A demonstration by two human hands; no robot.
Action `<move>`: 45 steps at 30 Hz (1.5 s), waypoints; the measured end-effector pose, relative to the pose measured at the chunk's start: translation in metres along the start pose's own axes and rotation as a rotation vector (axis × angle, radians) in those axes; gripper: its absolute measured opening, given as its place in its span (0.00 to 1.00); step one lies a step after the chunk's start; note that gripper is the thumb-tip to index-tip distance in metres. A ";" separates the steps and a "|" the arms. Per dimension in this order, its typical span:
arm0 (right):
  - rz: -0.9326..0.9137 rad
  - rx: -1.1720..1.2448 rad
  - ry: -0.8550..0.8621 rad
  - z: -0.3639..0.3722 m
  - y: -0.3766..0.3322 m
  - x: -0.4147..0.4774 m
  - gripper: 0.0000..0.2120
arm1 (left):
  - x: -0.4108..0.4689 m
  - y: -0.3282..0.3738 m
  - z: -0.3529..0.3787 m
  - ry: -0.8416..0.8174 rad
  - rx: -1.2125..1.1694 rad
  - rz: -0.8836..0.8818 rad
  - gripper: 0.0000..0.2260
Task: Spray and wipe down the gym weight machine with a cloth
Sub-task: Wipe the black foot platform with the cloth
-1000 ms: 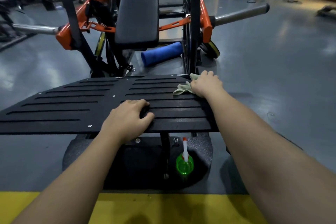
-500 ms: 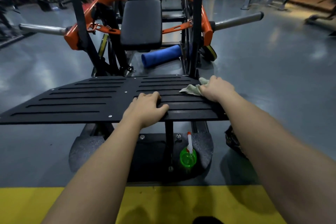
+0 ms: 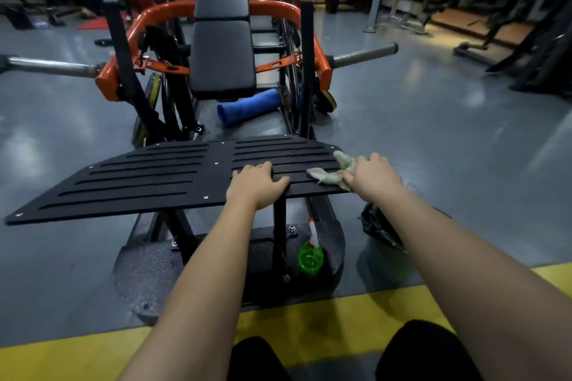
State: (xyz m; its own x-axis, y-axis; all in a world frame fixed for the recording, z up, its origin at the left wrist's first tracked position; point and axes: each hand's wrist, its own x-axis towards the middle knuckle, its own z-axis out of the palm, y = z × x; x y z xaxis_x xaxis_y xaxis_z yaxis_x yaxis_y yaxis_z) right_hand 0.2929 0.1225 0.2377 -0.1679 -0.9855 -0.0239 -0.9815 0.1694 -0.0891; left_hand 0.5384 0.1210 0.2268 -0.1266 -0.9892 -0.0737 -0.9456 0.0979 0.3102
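The right hand [image 3: 370, 178] bunches the pale green cloth [image 3: 328, 175] against the right end of the black footplate [image 3: 139, 176], fingers curled over it. The left hand [image 3: 255, 185] rests palm-down near the plate's front edge, holding nothing, apart from the right. The cloth looks soft, light and limp, best taken as a wad under the palm, whereas the plate is rigid, flat and grooved, likely to trap dirt. The green translucent spray bottle [image 3: 311, 255] stands below on the speckled base [image 3: 148, 269]; it is probably light, smooth plastic, best gripped at the neck.
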 end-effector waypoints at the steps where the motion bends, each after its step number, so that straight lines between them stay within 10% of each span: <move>1: -0.007 -0.023 0.003 0.000 -0.002 -0.003 0.28 | 0.002 -0.001 0.000 0.007 0.000 0.004 0.24; 10: -0.037 0.045 0.038 0.001 -0.008 -0.017 0.20 | 0.012 0.002 -0.005 -0.125 0.147 -0.011 0.34; 16: -0.134 0.151 -0.140 -0.011 -0.012 -0.015 0.38 | 0.016 -0.007 -0.002 -0.205 0.183 0.008 0.39; 45: -0.178 0.145 -0.131 0.053 -0.079 0.185 0.24 | 0.017 -0.010 0.008 0.054 -0.064 -0.124 0.22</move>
State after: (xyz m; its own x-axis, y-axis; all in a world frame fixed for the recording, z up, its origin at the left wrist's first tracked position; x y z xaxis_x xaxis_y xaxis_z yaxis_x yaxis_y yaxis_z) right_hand 0.3444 -0.0730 0.1879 0.0293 -0.9919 -0.1232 -0.9696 0.0017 -0.2446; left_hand 0.5431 0.1046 0.2151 0.0081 -0.9979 -0.0648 -0.9318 -0.0311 0.3617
